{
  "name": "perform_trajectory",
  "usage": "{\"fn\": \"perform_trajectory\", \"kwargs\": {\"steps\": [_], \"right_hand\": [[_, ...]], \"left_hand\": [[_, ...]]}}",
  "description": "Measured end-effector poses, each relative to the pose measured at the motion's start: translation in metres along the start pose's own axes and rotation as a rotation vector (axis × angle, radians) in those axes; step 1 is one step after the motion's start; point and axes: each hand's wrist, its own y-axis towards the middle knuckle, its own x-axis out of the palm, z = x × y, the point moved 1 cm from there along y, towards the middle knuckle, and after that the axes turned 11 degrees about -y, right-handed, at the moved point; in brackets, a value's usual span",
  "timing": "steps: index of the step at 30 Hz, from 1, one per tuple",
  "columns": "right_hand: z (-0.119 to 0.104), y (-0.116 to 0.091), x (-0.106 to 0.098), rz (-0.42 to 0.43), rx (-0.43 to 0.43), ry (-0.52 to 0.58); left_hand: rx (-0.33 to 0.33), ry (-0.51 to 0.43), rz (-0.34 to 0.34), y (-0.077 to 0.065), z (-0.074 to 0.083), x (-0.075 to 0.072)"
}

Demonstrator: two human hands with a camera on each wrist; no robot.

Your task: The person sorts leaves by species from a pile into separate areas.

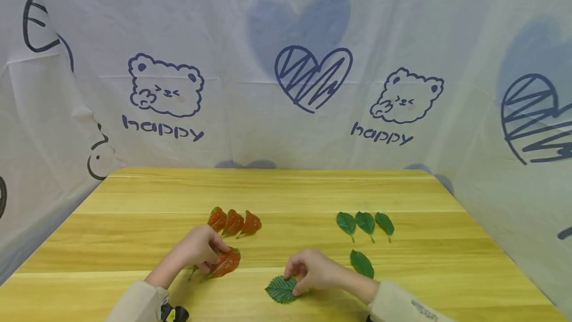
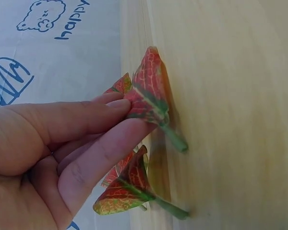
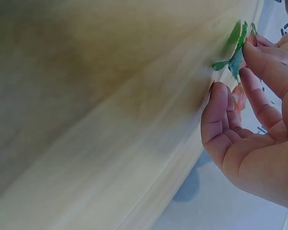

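Observation:
My left hand (image 1: pixel 196 246) pinches a red leaf (image 1: pixel 229 262) with a green stem between thumb and fingers, low over the wooden table (image 1: pixel 286 193). In the left wrist view, another red leaf (image 2: pixel 122 195) sits just beside the fingers. My right hand (image 1: pixel 318 268) pinches a toothed green leaf (image 1: pixel 280 289) by its edge, close to the tabletop near the front middle. That leaf (image 3: pixel 236 58) appears almost edge-on in the right wrist view. A single green leaf (image 1: pixel 362 263) lies behind the right forearm, partly covered by it.
A row of red leaves (image 1: pixel 234 222) lies beyond my left hand, the leftmost partly behind it. Farther right, three green leaves (image 1: pixel 365 222) lie side by side. A white curtain (image 1: pixel 232 63) with bear and heart drawings hangs along the table's back and sides.

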Motion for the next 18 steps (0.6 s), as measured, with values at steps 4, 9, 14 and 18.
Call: {"fn": "perform_trajectory", "kwargs": {"steps": [4,9,14,18], "right_hand": [[-0.0018,0.0003,0.0016,-0.010,-0.025,-0.015],[-0.0020,-0.0008,0.0020,-0.017,-0.040,-0.045],[-0.0013,-0.0039,-0.0002,-0.010,-0.024,-0.031],[0.0020,-0.0073,-0.0043,0.008,-0.025,-0.001]], "left_hand": [[-0.004,-0.011,0.009,0.0007,0.0004,0.0006],[0.003,-0.020,0.011,0.0007,-0.0004,-0.0002],[0.003,-0.018,0.008,0.0006,-0.0008,-0.0008],[0.001,-0.009,0.010,0.0004,-0.0004,-0.0006]]}}
